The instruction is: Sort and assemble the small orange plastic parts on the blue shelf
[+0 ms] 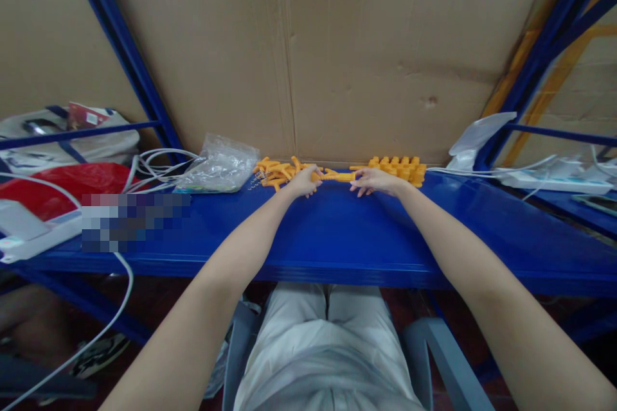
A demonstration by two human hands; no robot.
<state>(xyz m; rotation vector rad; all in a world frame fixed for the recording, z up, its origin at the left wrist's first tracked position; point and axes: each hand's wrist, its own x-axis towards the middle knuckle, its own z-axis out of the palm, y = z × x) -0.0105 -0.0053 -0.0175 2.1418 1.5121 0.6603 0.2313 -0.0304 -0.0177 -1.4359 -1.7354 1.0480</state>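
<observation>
Orange-yellow, rod-like plastic piece (340, 176) is held level between both hands, near the back of the blue metal desk (332, 231). The left hand (304, 181) has its grip pinching one end; the right hand (375, 180) has its grip pinching the other.

Behind and beside the left hand lies a loose heap of orange-yellow branching plastic parts (277, 171), with small shiny bits (255, 181) at its left edge. Just beyond the right hand, orange-yellow knobbed plastic parts (398, 170) stand in close rows.

Left of the heap rests a crumpled clear plastic bag (219, 162); its contents cannot be made out. Further left are a glossy red plastic bag (43, 189) and a pale canvas bag (62, 135) with dark blue straps, their insides hidden.

A tall brown cardboard panel (337, 64) bounds the desk's rear edge, close behind the parts. Blue surface stretches from the hands to the straight front edge, and runs on rightward under the right forearm. White cables (159, 155) and a white power strip (41, 234) crowd the left side.
</observation>
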